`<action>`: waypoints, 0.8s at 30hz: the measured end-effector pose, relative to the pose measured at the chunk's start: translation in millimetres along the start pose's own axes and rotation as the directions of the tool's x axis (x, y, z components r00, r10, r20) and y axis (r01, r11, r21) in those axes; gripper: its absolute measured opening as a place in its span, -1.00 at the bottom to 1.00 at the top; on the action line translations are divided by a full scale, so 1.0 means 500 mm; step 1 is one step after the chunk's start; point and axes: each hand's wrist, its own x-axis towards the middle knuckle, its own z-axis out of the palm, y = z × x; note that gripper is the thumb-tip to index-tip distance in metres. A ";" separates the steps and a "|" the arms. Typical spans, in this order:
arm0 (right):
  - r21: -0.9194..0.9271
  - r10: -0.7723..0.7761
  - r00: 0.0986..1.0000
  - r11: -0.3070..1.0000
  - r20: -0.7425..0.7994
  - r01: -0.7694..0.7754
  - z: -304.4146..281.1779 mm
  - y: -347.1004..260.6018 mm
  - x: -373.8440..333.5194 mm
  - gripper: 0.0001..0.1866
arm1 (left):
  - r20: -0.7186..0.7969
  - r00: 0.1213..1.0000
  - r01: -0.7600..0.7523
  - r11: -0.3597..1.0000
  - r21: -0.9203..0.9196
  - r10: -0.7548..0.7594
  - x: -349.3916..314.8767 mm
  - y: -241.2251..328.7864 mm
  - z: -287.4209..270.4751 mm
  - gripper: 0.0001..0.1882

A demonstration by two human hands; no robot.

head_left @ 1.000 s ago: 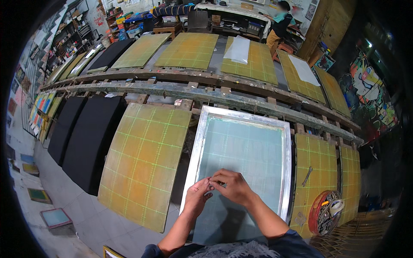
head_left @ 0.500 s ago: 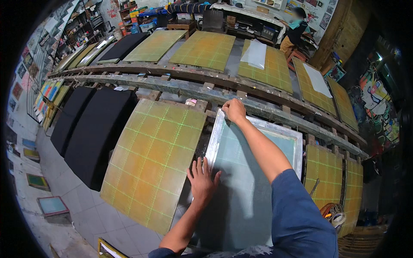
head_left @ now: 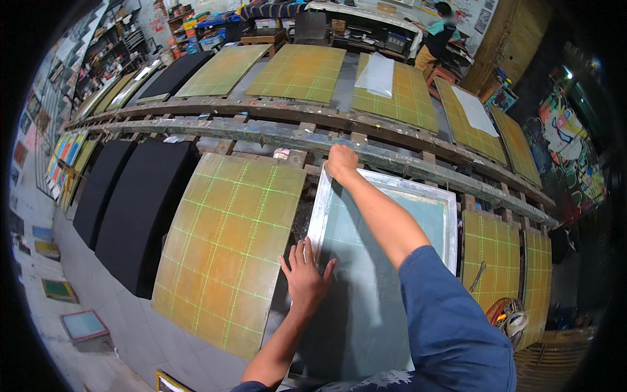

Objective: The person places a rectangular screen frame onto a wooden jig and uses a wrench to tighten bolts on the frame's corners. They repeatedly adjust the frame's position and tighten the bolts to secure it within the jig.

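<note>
A metal-framed printing screen (head_left: 431, 196) with pale green mesh lies on the long work table in front of me. My right hand (head_left: 341, 163) reaches across it and grips the frame's far left corner. My left hand (head_left: 305, 277) rests flat, fingers spread, on the frame's left edge near the middle. To the left of the screen lies a yellow-green gridded board (head_left: 228, 242).
Two black boards (head_left: 140, 215) lie further left. More gridded boards (head_left: 297, 72) cover the far table beyond wooden rails (head_left: 261, 130). A person (head_left: 436, 39) stands at the back. A tool (head_left: 477, 277) lies on the board to the right. Small framed screens (head_left: 81, 325) sit on the floor.
A second ago both hands were together near the screen's near edge. The right hand has reached to the far left corner and the left has moved to the left edge.
</note>
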 end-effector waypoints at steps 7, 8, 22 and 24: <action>-0.073 0.272 0.961 0.961 0.053 -0.268 -0.053 0.157 -0.016 -0.74 | -0.016 1.000 -0.018 1.000 -0.019 0.017 0.001 0.008 -0.002 -0.05; -0.094 0.278 0.959 0.958 0.050 -0.272 -0.060 0.193 -0.029 -0.74 | -0.002 1.000 -0.001 1.000 -0.014 0.001 0.001 0.009 -0.002 -0.04; 0.454 0.420 0.876 0.845 -0.236 -0.282 -0.131 0.373 -0.205 -0.60 | 0.043 0.999 0.007 1.000 -0.011 -0.006 0.005 0.015 -0.012 0.02; 0.517 0.465 0.816 0.819 -0.345 -0.248 -0.146 0.391 -0.335 -0.64 | 0.032 0.999 -0.006 1.000 -0.019 0.006 0.002 0.011 -0.007 0.02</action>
